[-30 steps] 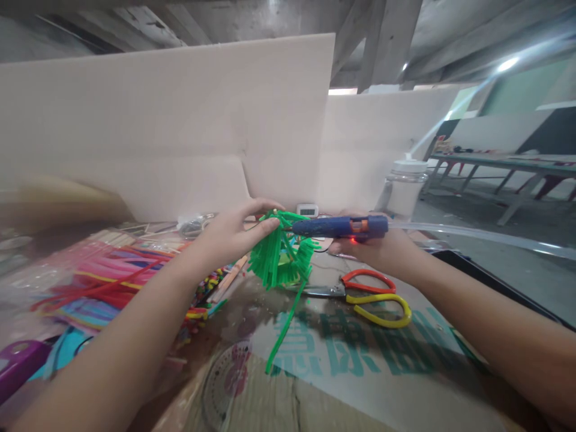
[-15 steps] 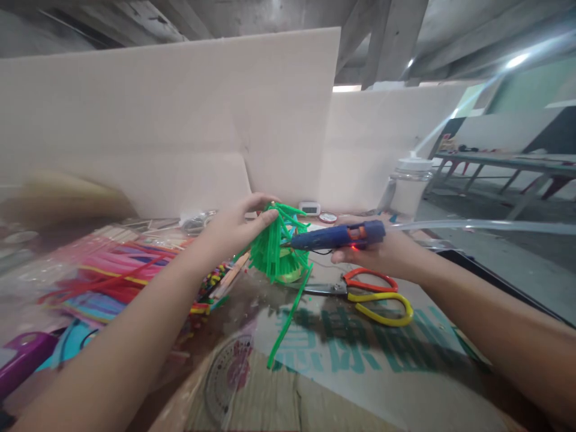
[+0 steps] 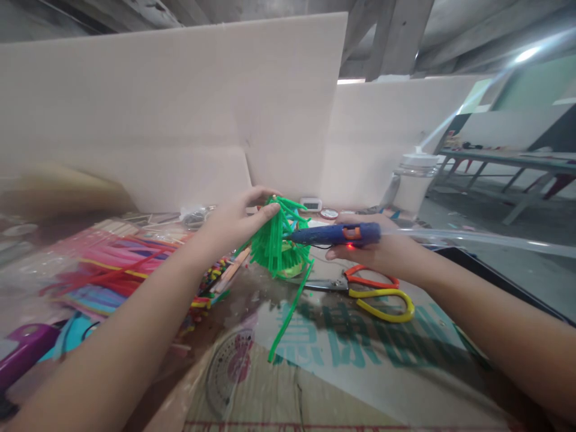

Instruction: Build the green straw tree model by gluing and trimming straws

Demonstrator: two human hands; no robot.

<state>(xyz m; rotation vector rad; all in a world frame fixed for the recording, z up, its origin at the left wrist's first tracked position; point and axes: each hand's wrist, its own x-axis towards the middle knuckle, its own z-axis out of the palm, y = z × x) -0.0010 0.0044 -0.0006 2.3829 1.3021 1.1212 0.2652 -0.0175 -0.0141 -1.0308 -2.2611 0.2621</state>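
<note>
Your left hand (image 3: 243, 225) pinches the top of a bright green, stringy bundle (image 3: 265, 243) over the wooden table (image 3: 265, 399), and your right hand (image 3: 384, 249) grips a blue plastic glue gun (image 3: 328, 234), its tip right by the bundle. A pale sheet (image 3: 378, 387) with big teal writing lies on the wood. Tall white boards (image 3: 180, 102) stand behind, with a long grey table (image 3: 535, 161) and a beamed grey ceiling (image 3: 472, 33) beyond
</note>
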